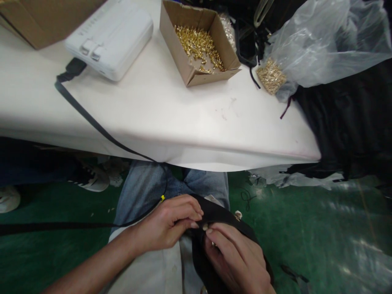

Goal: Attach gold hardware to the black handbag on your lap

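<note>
A black, bendable piece (214, 210), fabric or leather, lies over my lap; its exact kind does not show. My left hand (173, 220) pinches its edge between thumb and fingers. Close on the right, my right hand (237, 253) is closed on the same black piece, thumb and fingertips nearly meeting those of the left. A small light-coloured bit shows between the two sets of fingertips, too small to name. Part of the black piece hangs below and behind my right hand, and a little gold metal glints there.
On the white-covered table (147, 114) stand an open cardboard box (199, 75) of small gold metal parts and a white power bank (113, 36) with a black cable (98, 126) running to my lap. A clear plastic bag (330, 45) with gold pieces lies right. Another person's shoe (98, 179) shows left.
</note>
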